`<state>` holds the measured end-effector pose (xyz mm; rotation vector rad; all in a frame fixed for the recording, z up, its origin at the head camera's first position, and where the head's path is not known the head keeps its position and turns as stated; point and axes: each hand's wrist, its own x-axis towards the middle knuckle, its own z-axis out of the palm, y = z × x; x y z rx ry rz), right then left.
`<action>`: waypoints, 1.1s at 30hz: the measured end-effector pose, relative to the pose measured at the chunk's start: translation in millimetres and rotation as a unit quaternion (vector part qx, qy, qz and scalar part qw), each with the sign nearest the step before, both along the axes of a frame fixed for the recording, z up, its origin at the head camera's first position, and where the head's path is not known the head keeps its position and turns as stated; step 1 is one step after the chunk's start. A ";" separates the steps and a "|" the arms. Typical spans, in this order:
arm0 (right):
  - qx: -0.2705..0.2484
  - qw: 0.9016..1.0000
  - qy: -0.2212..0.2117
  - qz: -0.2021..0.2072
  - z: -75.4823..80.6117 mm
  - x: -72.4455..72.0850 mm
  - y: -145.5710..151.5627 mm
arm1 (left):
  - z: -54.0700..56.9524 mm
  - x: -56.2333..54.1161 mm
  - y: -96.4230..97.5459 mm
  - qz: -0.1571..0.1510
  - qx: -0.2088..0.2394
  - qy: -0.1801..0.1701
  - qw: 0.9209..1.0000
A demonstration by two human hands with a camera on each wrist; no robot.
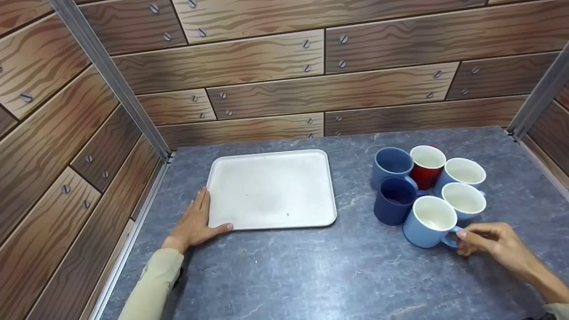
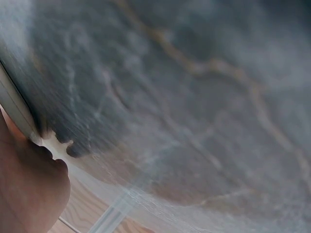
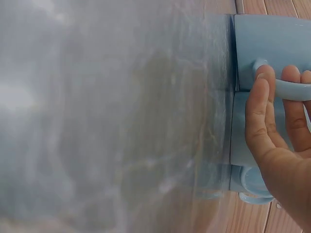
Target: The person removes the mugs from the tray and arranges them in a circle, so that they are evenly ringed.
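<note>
My left hand (image 1: pixel 191 226) rests at the near left corner of a white rectangular tray (image 1: pixel 271 191), its straight fingers along the left side and the thumb on the front edge. In the left wrist view only part of that hand (image 2: pixel 31 189) and a sliver of the tray (image 2: pixel 17 107) show. On the right, my right hand (image 1: pixel 498 244) pinches the handle of the nearest light blue mug (image 1: pixel 420 229), which stands upright on the table. The right wrist view has the fingers (image 3: pixel 260 114) at the handle (image 3: pixel 291 91), against the mug's side (image 3: pixel 277 43).
Close behind that mug stand two more light blue mugs (image 1: pixel 466 213), a red mug (image 1: pixel 424 177), a medium blue mug (image 1: pixel 382 173) and a dark blue mug (image 1: pixel 389 211). The grey marbled table (image 1: pixel 302 271) is bordered by wood-patterned walls (image 1: pixel 266 98).
</note>
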<state>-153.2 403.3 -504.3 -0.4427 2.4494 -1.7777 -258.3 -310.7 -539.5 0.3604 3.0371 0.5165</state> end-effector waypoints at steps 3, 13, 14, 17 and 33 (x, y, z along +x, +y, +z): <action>0.005 1.000 -0.009 -0.002 -0.3 -0.1 -0.4 | 0.1 0.9 -0.7 0.000 0.000 -0.004 1.000; -0.018 0.999 -0.024 0.014 -4.6 -1.3 3.7 | -0.8 2.4 -1.3 0.000 0.004 -0.006 1.000; -0.018 0.999 -0.027 0.006 -4.8 -0.9 4.1 | -0.7 2.6 -1.3 0.002 0.003 -0.008 1.000; 0.007 0.999 -0.030 -0.031 -4.5 0.4 4.5 | -0.7 2.8 -1.6 0.001 0.003 -0.009 1.000; 0.177 0.973 0.087 -0.124 27.3 -0.7 1.2 | 9.4 -4.7 -3.8 0.001 0.000 -0.020 1.000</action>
